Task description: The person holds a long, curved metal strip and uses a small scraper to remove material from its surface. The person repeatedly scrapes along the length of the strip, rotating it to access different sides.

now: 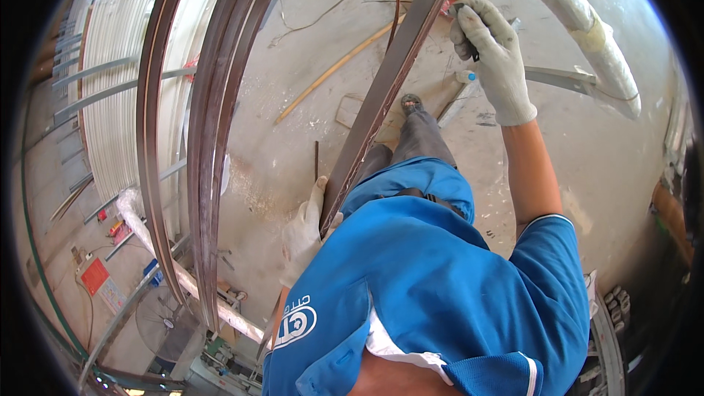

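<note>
1. Brown bar [382,95]: lower end clasped in left grip [301,240]; upper length just left of right grip [497,59].
2. Right grip: fingers closed round small dark object [475,56].
3. Dark brown strips [204,139]: left of left grip.

Illumination bright, diffuse; floor [616,176] pale, shadows soft. Blue-white glare along upper right rim. Right margin dimmer. Strong fisheye distortion: long bars [202,176] at left visibly bowed. Corners black. Right hand [490,55] well lit, outline crisp. Shirt [440,271] evenly exposed. Small clutter [220,359] at lower left indistinct.
</note>
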A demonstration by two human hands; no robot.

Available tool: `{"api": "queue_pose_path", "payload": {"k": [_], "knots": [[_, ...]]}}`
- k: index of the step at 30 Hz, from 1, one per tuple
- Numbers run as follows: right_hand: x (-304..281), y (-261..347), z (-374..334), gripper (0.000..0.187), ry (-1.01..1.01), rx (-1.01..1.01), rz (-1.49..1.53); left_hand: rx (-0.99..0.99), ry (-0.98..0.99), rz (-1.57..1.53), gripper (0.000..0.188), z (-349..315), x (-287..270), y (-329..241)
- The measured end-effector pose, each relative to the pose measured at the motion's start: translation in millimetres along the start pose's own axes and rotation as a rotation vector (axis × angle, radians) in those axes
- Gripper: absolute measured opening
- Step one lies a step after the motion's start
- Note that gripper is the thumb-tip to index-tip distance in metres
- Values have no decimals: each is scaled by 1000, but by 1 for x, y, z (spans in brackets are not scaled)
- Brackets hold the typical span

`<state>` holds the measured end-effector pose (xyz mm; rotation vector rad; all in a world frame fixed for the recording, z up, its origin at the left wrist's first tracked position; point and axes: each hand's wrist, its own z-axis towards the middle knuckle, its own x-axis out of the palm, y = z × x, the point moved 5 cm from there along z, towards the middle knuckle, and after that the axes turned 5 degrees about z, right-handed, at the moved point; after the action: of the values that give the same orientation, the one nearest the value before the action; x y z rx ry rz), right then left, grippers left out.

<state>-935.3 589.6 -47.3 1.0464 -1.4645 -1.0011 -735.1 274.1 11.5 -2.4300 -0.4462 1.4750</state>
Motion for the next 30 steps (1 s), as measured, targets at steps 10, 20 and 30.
{"api": "queue_pose_path", "payload": {"k": [10,20,30], "knots": [[-16,8,24,23,-134,-160,-262,13,-136,136,73,-1,8,-1],[-10,8,17,20,-31,-253,-291,1,-199,193,75,-3,12,0],[-21,2,15,23,-66,-163,-58,5,-258,243,77,-6,17,2]]}}
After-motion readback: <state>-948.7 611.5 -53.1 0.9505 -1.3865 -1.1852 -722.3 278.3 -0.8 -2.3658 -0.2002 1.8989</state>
